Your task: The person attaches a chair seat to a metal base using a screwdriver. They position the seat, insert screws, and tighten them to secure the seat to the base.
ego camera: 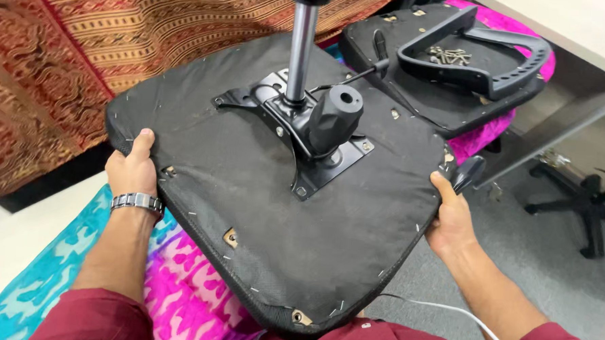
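Observation:
An upturned office chair seat [246,215] faces me, its black fabric underside stapled round the rim. A black metal tilt mechanism [304,133] is bolted to its middle, with a round black knob [337,117] and a chrome gas cylinder [300,47] rising from it. My left hand [134,169], a metal watch on its wrist, grips the seat's left edge. My right hand [450,217] grips the right edge, beside a small black lever [468,173].
A second black chair panel [415,80] lies behind, carrying a black plastic armrest loop [484,52] and several loose screws [449,56]. A black star base [587,203] stands on the grey floor at right. Patterned cloth hangs at left; pink and teal fabric lies beneath.

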